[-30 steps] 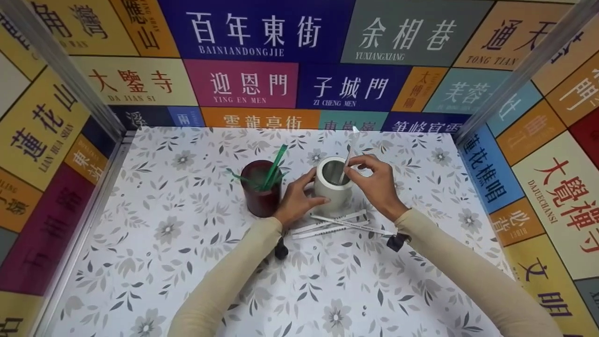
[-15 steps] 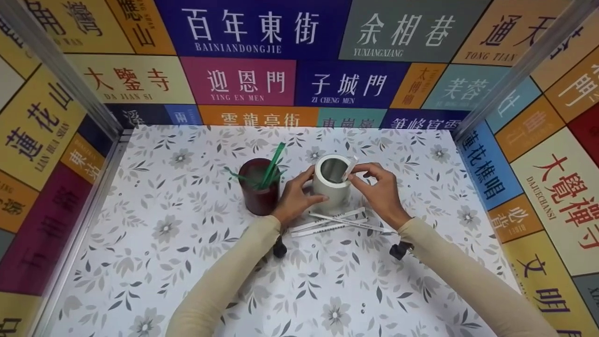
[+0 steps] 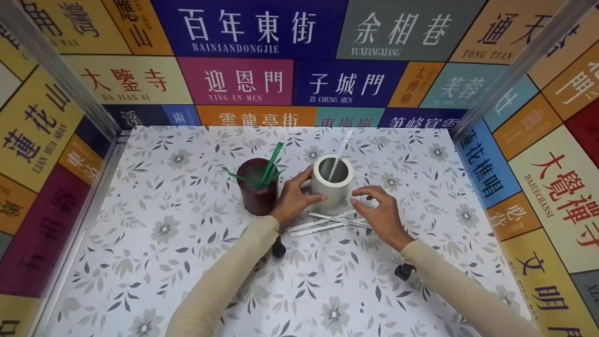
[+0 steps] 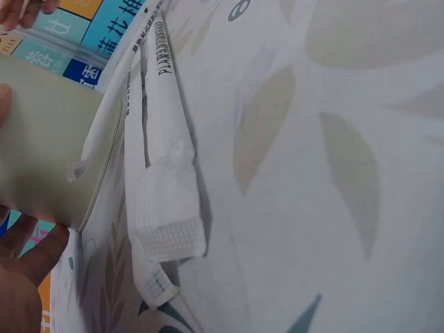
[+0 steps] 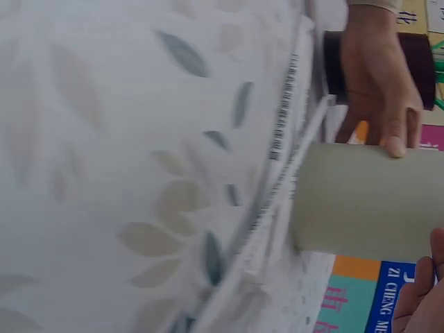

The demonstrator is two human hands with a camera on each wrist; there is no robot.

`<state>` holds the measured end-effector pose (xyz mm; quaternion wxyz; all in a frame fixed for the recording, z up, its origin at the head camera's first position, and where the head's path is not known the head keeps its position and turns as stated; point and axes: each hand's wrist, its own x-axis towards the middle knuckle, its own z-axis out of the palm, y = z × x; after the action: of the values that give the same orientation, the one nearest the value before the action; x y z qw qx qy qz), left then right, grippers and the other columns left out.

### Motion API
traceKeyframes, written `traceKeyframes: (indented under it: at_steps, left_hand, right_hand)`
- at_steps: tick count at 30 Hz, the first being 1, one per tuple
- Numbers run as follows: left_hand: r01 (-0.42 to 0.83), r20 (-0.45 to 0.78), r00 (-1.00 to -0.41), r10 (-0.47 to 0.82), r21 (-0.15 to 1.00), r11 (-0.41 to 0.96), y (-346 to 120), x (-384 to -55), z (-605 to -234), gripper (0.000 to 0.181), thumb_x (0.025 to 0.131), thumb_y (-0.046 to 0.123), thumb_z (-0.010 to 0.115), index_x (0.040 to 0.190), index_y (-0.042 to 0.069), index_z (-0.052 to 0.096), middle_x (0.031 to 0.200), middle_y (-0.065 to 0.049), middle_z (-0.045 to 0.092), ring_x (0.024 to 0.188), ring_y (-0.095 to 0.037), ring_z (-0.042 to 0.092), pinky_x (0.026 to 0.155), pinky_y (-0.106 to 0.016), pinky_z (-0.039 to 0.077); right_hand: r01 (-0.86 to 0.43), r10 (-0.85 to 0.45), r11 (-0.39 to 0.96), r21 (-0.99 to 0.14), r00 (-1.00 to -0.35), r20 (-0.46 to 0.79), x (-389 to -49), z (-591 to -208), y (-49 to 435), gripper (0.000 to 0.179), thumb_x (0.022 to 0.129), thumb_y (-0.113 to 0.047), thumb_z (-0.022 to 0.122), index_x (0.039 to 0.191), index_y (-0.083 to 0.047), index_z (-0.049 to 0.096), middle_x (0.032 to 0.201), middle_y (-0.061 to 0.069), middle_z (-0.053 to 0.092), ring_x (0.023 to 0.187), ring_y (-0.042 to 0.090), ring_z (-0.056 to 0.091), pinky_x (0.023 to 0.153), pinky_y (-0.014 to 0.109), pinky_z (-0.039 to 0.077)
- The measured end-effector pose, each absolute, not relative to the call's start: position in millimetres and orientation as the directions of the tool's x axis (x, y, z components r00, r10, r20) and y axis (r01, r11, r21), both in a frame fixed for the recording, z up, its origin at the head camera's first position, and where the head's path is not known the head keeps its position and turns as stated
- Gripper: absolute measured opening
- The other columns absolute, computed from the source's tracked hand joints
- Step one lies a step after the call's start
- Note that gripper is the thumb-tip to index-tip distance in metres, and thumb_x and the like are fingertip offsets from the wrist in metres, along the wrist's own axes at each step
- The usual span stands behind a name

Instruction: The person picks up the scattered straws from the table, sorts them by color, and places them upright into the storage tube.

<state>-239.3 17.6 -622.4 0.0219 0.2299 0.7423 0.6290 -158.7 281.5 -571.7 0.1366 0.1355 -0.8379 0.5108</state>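
In the head view my left hand [image 3: 295, 199] holds the side of a pale grey-green cylindrical cup [image 3: 330, 194], fingers behind it and thumb in front. One white paper-wrapped straw [image 3: 344, 145] leans inside the cup, its upper end above the rim. My right hand [image 3: 381, 210] hovers just right of the cup, fingers loosely bent, with nothing held. Several printed paper-wrapped straws [image 3: 323, 229] lie crossed on the table in front of the cup; the left wrist view shows one straw end [image 4: 87, 156] close against the cup's base.
A dark red cup [image 3: 257, 199] with green straws [image 3: 273, 164] stands left of my left hand. Flower-patterned cloth [image 3: 337, 281] covers the table. Panels with printed characters [image 3: 252, 79] stand at the back and both sides.
My right hand tilted the wrapped straw into the cup, let it go and drew back to the lower right. The straw leans in the cup now. My left hand keeps its hold.
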Motion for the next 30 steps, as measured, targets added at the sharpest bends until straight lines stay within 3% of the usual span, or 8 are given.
traceKeyframes:
  at_steps: [4,9,17,30]
  left_hand:
    - [0.312,0.253,-0.897,0.362,0.944,0.112,17.9,-239.5,-622.9,0.098,0.087,0.010,0.096,0.169,0.010,0.044,0.163,-0.009,0.057,0.145,-0.026,0.059,0.121,-0.046,0.050]
    - [0.307,0.253,-0.900,0.355,0.946,0.104,18.6,-239.5,-623.2,0.097,0.086,0.011,0.097,0.169,0.011,0.046,0.162,-0.008,0.058,0.145,-0.026,0.059,0.121,-0.047,0.050]
    - [0.298,0.254,-0.904,0.343,0.951,0.082,19.0,-239.2,-622.6,0.096,0.086,0.009,0.097,0.168,0.010,0.047,0.162,-0.010,0.058,0.146,-0.030,0.058,0.122,-0.050,0.049]
    - [0.284,0.218,-0.911,0.350,0.947,0.150,19.2,-238.3,-621.0,0.097,0.087,0.012,0.097,0.169,0.012,0.046,0.161,-0.008,0.059,0.145,-0.023,0.058,0.123,-0.046,0.048]
  right_hand:
    - [-0.382,-0.154,0.505,-0.774,-0.922,0.355,-151.8,-593.5,284.7,0.022,0.096,-0.006,0.087,0.116,-0.013,0.085,0.115,-0.001,0.079,0.112,0.021,0.068,0.093,0.044,0.056]
    - [-0.403,-0.220,0.546,-0.734,-0.915,0.339,-146.9,-617.0,288.0,0.019,0.093,-0.001,0.088,0.111,-0.005,0.084,0.108,0.003,0.078,0.105,0.031,0.067,0.087,0.043,0.057]
    - [-0.422,-0.285,0.596,-0.683,-0.906,0.311,-144.8,-629.2,292.3,0.018,0.091,-0.002,0.089,0.109,-0.006,0.084,0.110,0.002,0.076,0.109,0.024,0.062,0.097,0.027,0.051]
    - [-0.538,-0.421,0.695,-0.477,-0.842,0.338,-148.3,-628.2,300.3,0.014,0.090,-0.008,0.090,0.102,-0.007,0.085,0.102,0.007,0.073,0.107,0.032,0.059,0.095,0.052,0.050]
